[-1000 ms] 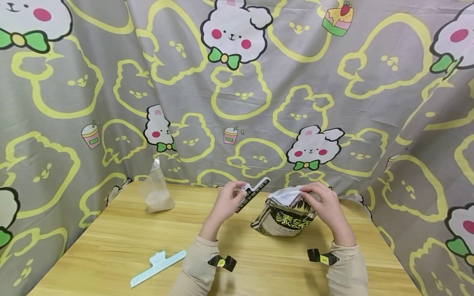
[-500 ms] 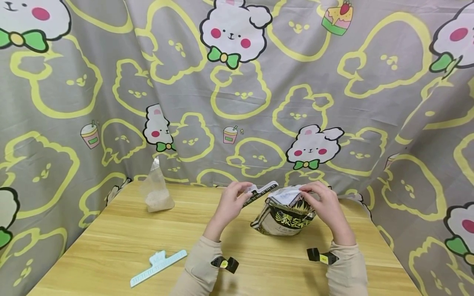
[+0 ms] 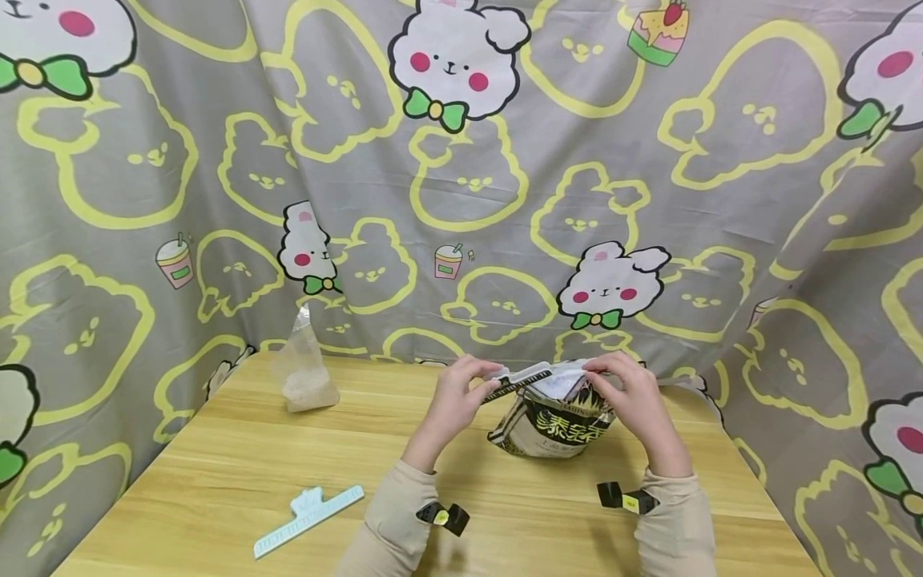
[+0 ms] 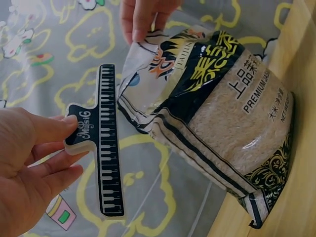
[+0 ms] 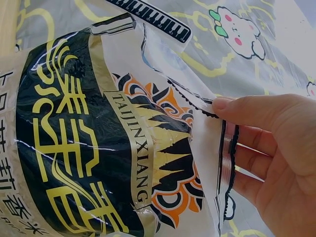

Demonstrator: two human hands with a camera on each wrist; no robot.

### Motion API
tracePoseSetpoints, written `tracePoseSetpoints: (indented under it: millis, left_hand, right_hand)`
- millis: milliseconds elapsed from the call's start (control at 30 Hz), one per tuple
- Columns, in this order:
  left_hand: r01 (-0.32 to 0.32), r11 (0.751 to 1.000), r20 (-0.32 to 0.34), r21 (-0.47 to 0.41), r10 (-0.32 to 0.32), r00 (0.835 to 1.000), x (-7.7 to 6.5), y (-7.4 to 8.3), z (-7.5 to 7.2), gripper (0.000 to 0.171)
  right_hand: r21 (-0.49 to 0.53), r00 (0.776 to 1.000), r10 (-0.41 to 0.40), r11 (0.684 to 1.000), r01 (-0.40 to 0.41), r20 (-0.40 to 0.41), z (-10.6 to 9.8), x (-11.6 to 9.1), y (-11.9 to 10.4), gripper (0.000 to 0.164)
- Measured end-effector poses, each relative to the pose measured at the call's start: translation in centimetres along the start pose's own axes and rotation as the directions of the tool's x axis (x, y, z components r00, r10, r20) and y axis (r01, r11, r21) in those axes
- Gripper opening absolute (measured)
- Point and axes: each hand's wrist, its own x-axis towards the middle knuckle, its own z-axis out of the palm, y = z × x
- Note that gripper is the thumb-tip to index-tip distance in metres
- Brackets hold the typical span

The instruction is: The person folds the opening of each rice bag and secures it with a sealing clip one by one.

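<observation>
A black-and-white clip with a piano-key pattern (image 4: 107, 148) is pinched at its handle by my left hand (image 4: 34, 168). In the head view that hand (image 3: 459, 401) is just left of a bag of rice (image 3: 562, 429), which stands on the table with its top folded over. My right hand (image 5: 281, 153) pinches the bag's top edge between thumb and fingers. In the left wrist view the clip's long bar is upright in the frame, close to the folded corner of the rice bag (image 4: 237, 113); whether they touch I cannot tell.
A light blue clip (image 3: 308, 519) lies on the wooden table (image 3: 216, 465) at front left. Farther back on the left stands a clear plastic bag with white grains (image 3: 306, 385). A grey patterned curtain (image 3: 490, 232) hangs behind and at both sides.
My left hand has moved right with the piano-key clip, bringing it up to the top of the rice bag. The clip has tilted flatter. My right hand keeps its hold, almost still.
</observation>
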Motion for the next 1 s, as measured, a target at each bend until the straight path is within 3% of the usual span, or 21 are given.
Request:
tracePoseSetpoints:
  millis: [533,1000]
  left_hand:
    - [-0.021,0.997,0.027,0.073,0.02,0.999,-0.2,0.7,0.5,0.019]
    - [-0.105,0.987,0.004,0.123,0.105,0.994,-0.4,1.0,1.4,0.018]
  right_hand:
    - [-0.003,1.0,-0.01,1.0,0.01,-0.009,0.2,0.0,0.1,0.013]
    - [0.002,1.0,-0.008,1.0,0.008,-0.002,0.1,0.0,0.0,0.013]
